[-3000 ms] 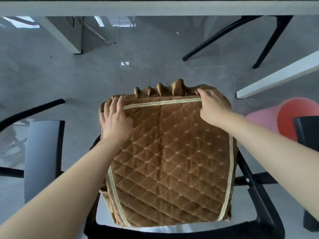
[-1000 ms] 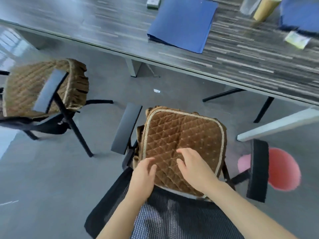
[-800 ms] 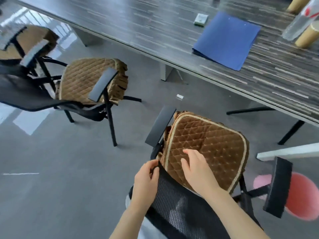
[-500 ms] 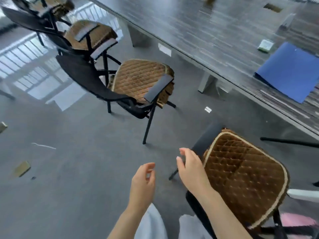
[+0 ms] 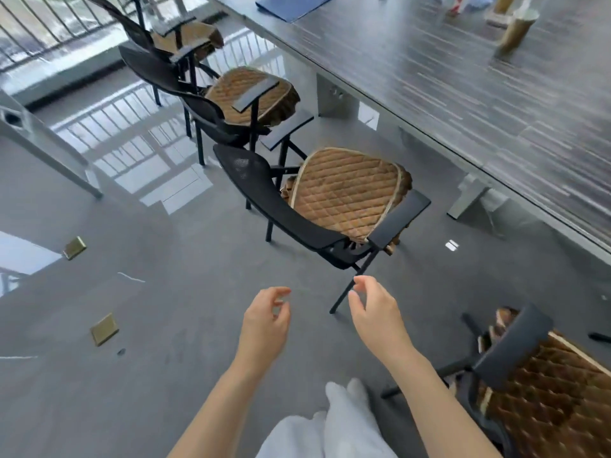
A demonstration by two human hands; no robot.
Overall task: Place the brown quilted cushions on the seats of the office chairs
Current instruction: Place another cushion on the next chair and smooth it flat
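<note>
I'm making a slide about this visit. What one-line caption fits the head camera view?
Both empty hands, left hand and right hand, hover above the floor beside chairs already fitted with a brown cushion.

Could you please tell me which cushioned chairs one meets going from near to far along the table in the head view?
Chair at the bottom right with its cushion → chair with a full quilted cushion → chair with a partly hidden cushion → farthest chair's cushion.
</note>
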